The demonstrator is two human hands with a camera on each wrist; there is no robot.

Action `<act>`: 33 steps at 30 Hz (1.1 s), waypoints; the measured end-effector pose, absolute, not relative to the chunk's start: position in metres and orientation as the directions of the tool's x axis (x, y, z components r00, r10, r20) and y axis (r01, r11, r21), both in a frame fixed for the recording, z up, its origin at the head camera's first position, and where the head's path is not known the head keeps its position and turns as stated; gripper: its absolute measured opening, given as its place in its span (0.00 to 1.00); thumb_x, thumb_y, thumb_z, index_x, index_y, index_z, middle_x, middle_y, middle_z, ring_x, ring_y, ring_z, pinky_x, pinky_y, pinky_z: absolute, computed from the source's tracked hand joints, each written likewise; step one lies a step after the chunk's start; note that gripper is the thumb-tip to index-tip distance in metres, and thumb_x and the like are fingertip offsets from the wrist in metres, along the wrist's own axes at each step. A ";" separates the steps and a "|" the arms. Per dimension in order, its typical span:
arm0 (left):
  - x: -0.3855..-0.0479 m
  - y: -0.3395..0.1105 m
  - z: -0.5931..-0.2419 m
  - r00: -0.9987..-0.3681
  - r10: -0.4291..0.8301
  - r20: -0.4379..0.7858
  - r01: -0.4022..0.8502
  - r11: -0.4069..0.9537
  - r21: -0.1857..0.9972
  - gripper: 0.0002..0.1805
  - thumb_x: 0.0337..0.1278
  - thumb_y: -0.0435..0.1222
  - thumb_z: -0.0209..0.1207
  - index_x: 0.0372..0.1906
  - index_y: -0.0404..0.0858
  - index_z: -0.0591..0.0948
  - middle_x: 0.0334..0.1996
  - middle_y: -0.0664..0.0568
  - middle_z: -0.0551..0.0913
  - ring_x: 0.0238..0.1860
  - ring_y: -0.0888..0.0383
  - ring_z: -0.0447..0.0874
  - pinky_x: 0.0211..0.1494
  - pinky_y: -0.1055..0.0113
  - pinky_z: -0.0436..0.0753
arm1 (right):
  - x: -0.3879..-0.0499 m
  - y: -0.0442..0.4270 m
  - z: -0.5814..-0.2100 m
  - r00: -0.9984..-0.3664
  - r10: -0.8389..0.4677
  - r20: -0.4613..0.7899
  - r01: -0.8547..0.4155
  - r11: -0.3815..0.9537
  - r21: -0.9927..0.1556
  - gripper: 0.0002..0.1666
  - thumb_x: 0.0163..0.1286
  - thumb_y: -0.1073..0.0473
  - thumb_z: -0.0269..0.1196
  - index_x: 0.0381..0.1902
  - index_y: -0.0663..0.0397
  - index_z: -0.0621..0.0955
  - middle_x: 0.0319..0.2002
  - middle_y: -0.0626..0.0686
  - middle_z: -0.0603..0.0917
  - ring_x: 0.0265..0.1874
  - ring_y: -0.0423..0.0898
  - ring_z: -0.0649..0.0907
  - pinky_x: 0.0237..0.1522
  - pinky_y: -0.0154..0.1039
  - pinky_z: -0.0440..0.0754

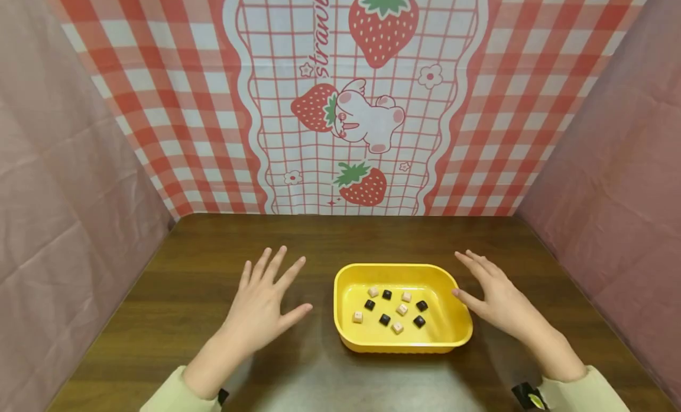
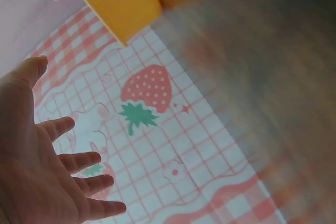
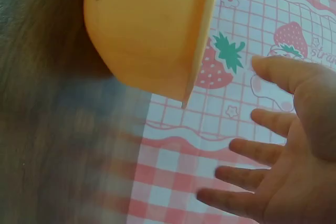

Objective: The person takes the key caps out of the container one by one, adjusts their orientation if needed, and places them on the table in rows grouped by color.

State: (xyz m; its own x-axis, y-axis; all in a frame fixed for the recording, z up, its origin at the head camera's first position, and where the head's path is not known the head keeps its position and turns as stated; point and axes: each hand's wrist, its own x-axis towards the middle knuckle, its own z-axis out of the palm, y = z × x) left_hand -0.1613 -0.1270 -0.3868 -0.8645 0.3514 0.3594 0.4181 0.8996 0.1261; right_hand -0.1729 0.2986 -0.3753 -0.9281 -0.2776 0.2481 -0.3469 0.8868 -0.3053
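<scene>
A yellow plastic tub (image 1: 404, 348) stands on the table, right of the middle in the head view. Scattered over its floor are several small black cubes (image 1: 385, 320) and several beige cubes (image 1: 397, 328), like keycaps, with faint marks on some. To the left of the tub my left hand (image 1: 260, 311) is held with fingers spread, touching nothing. My right hand (image 1: 502, 302) is beside the tub's right end, its fingers spread too. In the right wrist view a gap shows between the thumb (image 3: 278, 72) and the tub wall (image 3: 147, 30).
Dark brown wooden table (image 1: 202, 270) surrounds the tub. Behind it hangs a red-and-white checked cloth (image 1: 186, 104) with strawberry prints. Plain pink cloth hangs along the left side (image 1: 69, 193) and the right side (image 1: 612, 164).
</scene>
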 end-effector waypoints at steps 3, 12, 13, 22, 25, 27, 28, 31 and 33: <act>-0.166 -0.119 -0.381 -0.836 0.388 0.388 0.464 0.877 0.125 0.43 0.50 0.66 0.54 0.72 0.56 0.59 0.72 0.44 0.56 0.72 0.41 0.51 0.68 0.40 0.52 | -0.179 0.301 -0.376 -0.926 -0.295 0.235 -0.362 0.871 -0.331 0.41 0.59 0.53 0.67 0.67 0.60 0.65 0.64 0.70 0.66 0.60 0.70 0.68 0.53 0.67 0.67; -0.176 -0.085 -0.370 -0.778 0.494 0.388 0.580 0.803 0.140 0.44 0.46 0.62 0.61 0.70 0.52 0.64 0.70 0.46 0.61 0.69 0.43 0.58 0.67 0.45 0.60 | -0.197 0.307 -0.380 -0.964 -0.256 0.076 -0.259 0.826 -0.500 0.35 0.59 0.61 0.66 0.63 0.63 0.69 0.55 0.69 0.75 0.45 0.62 0.82 0.32 0.44 0.83; -0.178 -0.082 -0.370 -0.772 0.508 0.383 0.592 0.793 0.143 0.45 0.46 0.62 0.61 0.70 0.52 0.64 0.70 0.46 0.61 0.69 0.43 0.58 0.67 0.45 0.61 | -0.198 0.307 -0.382 -0.967 -0.249 0.052 -0.238 0.814 -0.530 0.35 0.59 0.61 0.66 0.63 0.63 0.69 0.54 0.69 0.76 0.44 0.60 0.82 0.31 0.41 0.83; -0.191 -0.050 -0.376 -0.729 0.588 0.351 0.666 0.728 0.162 0.44 0.47 0.58 0.63 0.70 0.51 0.63 0.69 0.48 0.62 0.67 0.47 0.62 0.67 0.51 0.63 | -0.199 0.319 -0.398 -0.969 -0.239 -0.057 -0.107 0.616 -0.780 0.36 0.61 0.64 0.64 0.64 0.68 0.66 0.56 0.71 0.73 0.44 0.57 0.84 0.33 0.43 0.84; -0.193 -0.039 -0.380 -0.713 0.618 0.331 0.691 0.701 0.176 0.43 0.48 0.56 0.64 0.70 0.51 0.62 0.68 0.49 0.63 0.66 0.48 0.63 0.67 0.51 0.63 | -0.197 0.322 -0.403 -0.969 -0.232 -0.082 -0.066 0.565 -0.822 0.37 0.62 0.61 0.64 0.65 0.69 0.64 0.57 0.72 0.72 0.46 0.57 0.83 0.34 0.44 0.83; -0.195 -0.033 -0.383 -0.700 0.638 0.320 0.706 0.687 0.174 0.43 0.48 0.56 0.64 0.70 0.51 0.63 0.68 0.49 0.63 0.66 0.49 0.63 0.67 0.52 0.64 | -0.196 0.323 -0.406 -0.970 -0.223 -0.097 -0.039 0.538 -0.842 0.38 0.62 0.59 0.64 0.66 0.70 0.63 0.58 0.72 0.72 0.46 0.56 0.83 0.35 0.43 0.83; -0.195 -0.029 -0.385 -0.690 0.650 0.319 0.715 0.679 0.166 0.43 0.48 0.56 0.64 0.70 0.51 0.63 0.68 0.49 0.63 0.66 0.49 0.63 0.66 0.52 0.64 | -0.196 0.323 -0.407 -0.971 -0.213 -0.105 -0.023 0.525 -0.851 0.39 0.62 0.58 0.64 0.66 0.69 0.63 0.58 0.72 0.71 0.46 0.55 0.83 0.35 0.43 0.83; -0.199 -0.021 -0.392 -0.650 0.690 0.318 0.751 0.646 0.134 0.42 0.48 0.55 0.64 0.69 0.50 0.64 0.67 0.50 0.65 0.64 0.51 0.65 0.66 0.54 0.65 | -0.194 0.323 -0.410 -0.971 -0.199 -0.131 0.015 0.500 -0.866 0.39 0.62 0.57 0.64 0.65 0.69 0.64 0.59 0.71 0.71 0.44 0.52 0.83 0.37 0.43 0.83; -0.202 -0.016 -0.397 -0.617 0.718 0.323 0.778 0.618 0.114 0.41 0.47 0.54 0.65 0.68 0.50 0.65 0.65 0.50 0.67 0.63 0.52 0.66 0.66 0.54 0.65 | -0.193 0.323 -0.412 -0.970 -0.192 -0.148 0.036 0.490 -0.871 0.38 0.63 0.56 0.64 0.65 0.69 0.65 0.58 0.71 0.72 0.43 0.50 0.83 0.37 0.43 0.83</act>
State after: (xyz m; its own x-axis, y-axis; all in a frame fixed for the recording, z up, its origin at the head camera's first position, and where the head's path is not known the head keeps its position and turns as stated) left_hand -0.2019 -0.0159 -0.3971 -0.6169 0.7176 0.3232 0.7782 0.6176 0.1142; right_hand -0.1935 0.3225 -0.4121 -0.9703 -0.1916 -0.1477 0.0357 0.4902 -0.8709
